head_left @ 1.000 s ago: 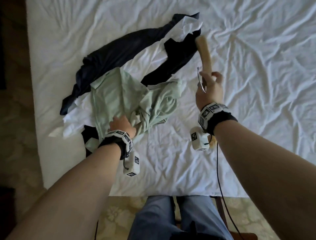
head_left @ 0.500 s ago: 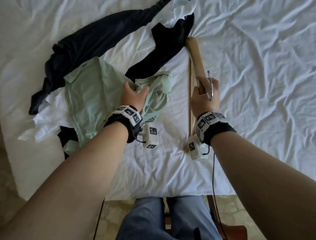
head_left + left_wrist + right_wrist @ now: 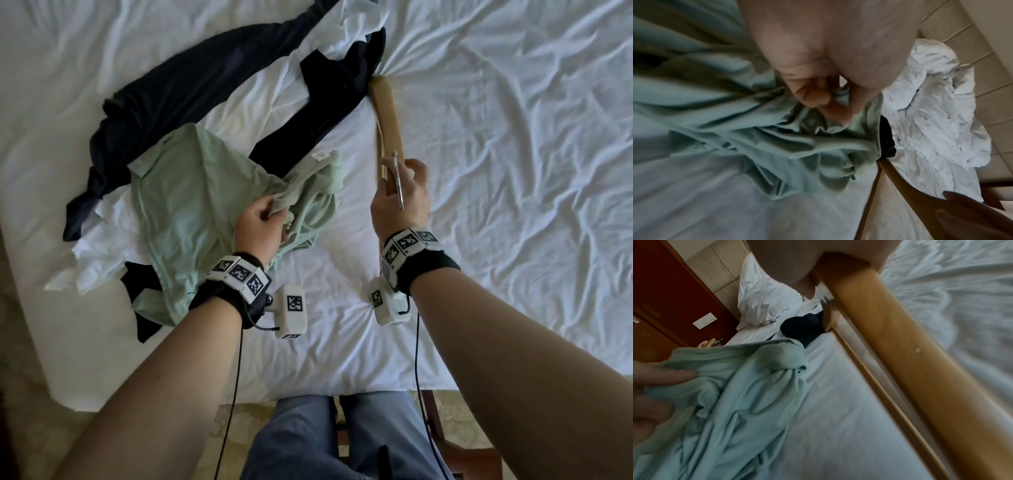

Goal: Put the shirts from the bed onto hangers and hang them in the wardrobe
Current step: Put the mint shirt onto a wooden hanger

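White rumpled bed sheet [image 3: 513, 171] under me, my left hand [image 3: 262, 228] bunching the pale green cotton shirt [image 3: 181, 205], my right hand [image 3: 400, 198] wrapped round the wooden hanger [image 3: 385, 113] beside it, red-brown wardrobe door [image 3: 674, 288] beyond.

— Any writing to read here?
— None. The wristbands [image 3: 239, 274] and the small camera blocks [image 3: 291, 310] carry black-and-white square marker patterns, not letters or numbers.
— And the shirts?
— The green shirt [image 3: 185, 192] shows a small white tag [image 3: 321, 156], too small to read.
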Available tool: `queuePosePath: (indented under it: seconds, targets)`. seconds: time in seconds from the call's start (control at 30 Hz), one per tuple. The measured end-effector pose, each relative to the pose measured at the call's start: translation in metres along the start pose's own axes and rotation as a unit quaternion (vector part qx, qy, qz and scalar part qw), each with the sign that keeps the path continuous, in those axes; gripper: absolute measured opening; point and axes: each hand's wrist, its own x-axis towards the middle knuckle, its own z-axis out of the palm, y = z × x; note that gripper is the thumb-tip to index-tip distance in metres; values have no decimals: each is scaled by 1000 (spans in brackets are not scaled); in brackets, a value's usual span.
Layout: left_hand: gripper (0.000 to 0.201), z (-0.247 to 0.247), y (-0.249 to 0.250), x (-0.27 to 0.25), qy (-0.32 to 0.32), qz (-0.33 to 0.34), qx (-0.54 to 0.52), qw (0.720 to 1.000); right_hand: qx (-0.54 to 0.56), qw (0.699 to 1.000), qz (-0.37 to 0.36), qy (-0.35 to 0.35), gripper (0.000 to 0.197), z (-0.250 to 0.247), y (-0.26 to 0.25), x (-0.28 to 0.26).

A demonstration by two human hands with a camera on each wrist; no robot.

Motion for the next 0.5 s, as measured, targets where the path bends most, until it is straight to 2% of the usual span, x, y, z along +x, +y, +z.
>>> queuePosePath:
  seconds: [0.1, 0.17, 0.2, 0.23, 0.27, 0.33, 0.37, 0.4, 0.43, 0.5]
  targets:
    - [6, -1, 12, -2, -55, 11, 23, 998, 13, 1000, 10, 2, 35, -2, -3, 0]
    - [25, -1, 12, -4, -93, 47, 117, 988, 33, 999, 24, -9, 32, -6, -4, -2]
    - [34, 1, 10, -6, -124, 65, 186, 973, 44, 998, 32, -15, 31, -8, -4, -2]
    - [39, 2, 8, -7, -178, 72, 273, 943, 50, 998, 37, -19, 29, -10, -4, -3]
    - [45, 5, 8, -12, -255, 66, 359, 896, 54, 998, 40, -18, 29, -12, -4, -3]
    - [59, 11, 7, -23, -402, 35, 476, 781, 68, 997, 46, -13, 28, -16, -3, -3]
    - [64, 14, 7, -26, -422, 36, 501, 754, 73, 996, 48, -11, 28, -17, -3, -3]
    - [66, 15, 12, -29, -405, 42, 501, 764, 74, 996, 47, -8, 29, -19, -2, -2]
    - [65, 15, 15, -29, -349, 46, 471, 809, 75, 996, 46, -6, 29, -21, -2, -1]
    - [53, 17, 22, -21, -179, 84, 385, 901, 82, 995, 49, -6, 30, -23, -1, 0]
